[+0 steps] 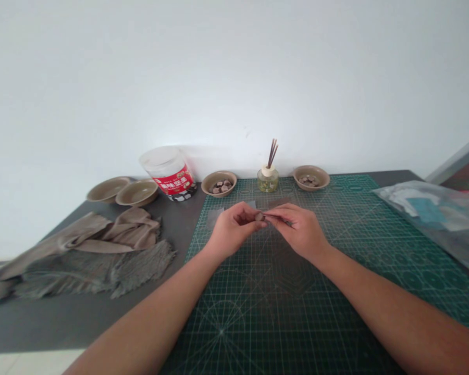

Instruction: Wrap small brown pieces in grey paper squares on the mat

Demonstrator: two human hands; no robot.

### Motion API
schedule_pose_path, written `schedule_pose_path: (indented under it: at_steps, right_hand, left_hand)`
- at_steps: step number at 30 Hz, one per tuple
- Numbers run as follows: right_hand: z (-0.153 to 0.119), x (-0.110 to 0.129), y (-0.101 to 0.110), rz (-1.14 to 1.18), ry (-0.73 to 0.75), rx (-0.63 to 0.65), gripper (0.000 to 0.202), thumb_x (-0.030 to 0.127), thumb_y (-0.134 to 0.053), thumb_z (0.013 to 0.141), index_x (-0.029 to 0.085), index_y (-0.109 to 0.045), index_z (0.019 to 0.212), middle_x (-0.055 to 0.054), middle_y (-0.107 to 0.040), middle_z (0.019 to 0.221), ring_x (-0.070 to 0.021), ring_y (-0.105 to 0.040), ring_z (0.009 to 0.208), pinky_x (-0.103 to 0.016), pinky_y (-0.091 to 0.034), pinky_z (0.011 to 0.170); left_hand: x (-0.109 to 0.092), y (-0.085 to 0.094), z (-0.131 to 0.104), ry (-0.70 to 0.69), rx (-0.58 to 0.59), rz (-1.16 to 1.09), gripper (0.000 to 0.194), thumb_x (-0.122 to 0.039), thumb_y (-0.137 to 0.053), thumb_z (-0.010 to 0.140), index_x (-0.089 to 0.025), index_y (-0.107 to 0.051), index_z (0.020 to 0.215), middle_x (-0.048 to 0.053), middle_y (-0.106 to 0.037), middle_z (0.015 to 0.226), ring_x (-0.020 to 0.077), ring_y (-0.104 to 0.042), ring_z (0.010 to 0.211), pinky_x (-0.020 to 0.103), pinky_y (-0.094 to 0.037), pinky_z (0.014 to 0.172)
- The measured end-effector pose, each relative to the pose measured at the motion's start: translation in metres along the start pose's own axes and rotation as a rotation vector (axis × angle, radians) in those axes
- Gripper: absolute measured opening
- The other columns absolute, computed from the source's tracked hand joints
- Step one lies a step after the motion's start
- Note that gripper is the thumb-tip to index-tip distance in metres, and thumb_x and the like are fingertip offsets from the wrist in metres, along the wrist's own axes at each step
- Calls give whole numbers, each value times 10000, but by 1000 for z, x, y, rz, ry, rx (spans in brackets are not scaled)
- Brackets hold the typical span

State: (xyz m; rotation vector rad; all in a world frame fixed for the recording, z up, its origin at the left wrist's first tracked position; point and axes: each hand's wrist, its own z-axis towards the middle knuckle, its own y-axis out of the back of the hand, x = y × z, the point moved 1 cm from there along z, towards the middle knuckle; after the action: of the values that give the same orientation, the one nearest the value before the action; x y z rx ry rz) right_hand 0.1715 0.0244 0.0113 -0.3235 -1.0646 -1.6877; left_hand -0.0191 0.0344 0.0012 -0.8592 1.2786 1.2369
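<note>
Head view: worn on the person's head, facing forward and down
Green gridded cutting mat (250,317): seen from above its near side
Bare left hand (232,229), bare right hand (300,232): close, mid-view
Plain white wall (234,78): faced, far side

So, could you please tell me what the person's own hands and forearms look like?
Both the left hand and the right hand are bare, with no gloves. The left forearm and right forearm show no sleeve, watch or bracelet. They taper towards the wrists. I can make out no rings or markings.
</note>
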Motion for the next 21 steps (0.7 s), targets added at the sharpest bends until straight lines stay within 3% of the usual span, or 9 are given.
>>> schedule_pose_path:
  at_steps: [21]
  right_hand:
    - [0,-3,-4,-27,56,3,167,192,-643,936,250,-761,1039,-37,-747,1007,-190,-689,939,-321,-543,865]
  left_hand:
    - [5,8,2,-66,4,125,269,-362,-802,750,-157,-662,855,14,-687,771,133,-615,692,242,-477,630]
